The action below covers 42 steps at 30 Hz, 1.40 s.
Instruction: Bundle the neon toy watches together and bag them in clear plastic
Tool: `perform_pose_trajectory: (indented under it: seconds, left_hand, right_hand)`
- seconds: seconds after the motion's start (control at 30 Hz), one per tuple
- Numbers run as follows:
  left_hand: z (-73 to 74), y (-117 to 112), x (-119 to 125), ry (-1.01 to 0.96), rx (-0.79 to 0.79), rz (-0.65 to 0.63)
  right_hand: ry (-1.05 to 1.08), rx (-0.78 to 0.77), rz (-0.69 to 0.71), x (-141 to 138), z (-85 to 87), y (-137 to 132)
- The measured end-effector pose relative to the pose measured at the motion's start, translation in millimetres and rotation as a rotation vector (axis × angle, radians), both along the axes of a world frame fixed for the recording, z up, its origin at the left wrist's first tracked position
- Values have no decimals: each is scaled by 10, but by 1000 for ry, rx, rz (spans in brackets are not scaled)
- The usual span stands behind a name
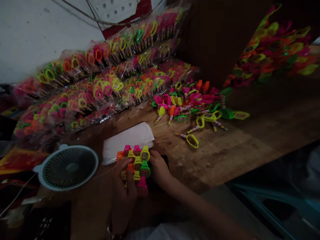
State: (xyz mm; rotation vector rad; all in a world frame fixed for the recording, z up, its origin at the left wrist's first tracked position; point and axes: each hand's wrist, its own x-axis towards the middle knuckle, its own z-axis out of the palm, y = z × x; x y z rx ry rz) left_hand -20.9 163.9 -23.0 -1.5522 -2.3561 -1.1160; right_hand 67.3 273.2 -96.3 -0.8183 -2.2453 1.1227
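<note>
A cluster of neon toy watches [137, 162], in pink, yellow, orange and green, sits between my two hands near the table's front edge. My left hand [124, 181] closes on the cluster from the left, fingers laid across several watches. Around its right side curls my right hand [159, 168], with its fingertips partly hidden. Just beyond lies a stack of thin white sheets or bags [128, 141]. To the right, a loose pile of similar bright toys with striped stems [190, 100] spreads over the wooden table [225, 146]. One yellow piece [192, 141] lies apart from it.
A round fan [68, 167] lies at the left. Clear bags packed with bright toys [107, 88] line the back in rows, below a calendar [117, 10]. A dark brown panel [212, 40] and a blurred toy heap [275, 56] are at right; a blue frame [275, 200] stands below.
</note>
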Motion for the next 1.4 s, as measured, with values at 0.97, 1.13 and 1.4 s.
perform_pose_trajectory:
  seconds: [0.97, 1.13, 1.4]
  left_hand:
    - [27, 448, -301, 372, -130, -354]
    - [-11, 370, -351, 436, -70, -279]
    - [-14, 166, -269, 401, -72, -131]
  right_hand:
    - [-126, -155, -457, 794, 122, 386]
    - [264, -445, -173, 326, -36, 227]
    - [199, -217, -219, 106, -67, 238]
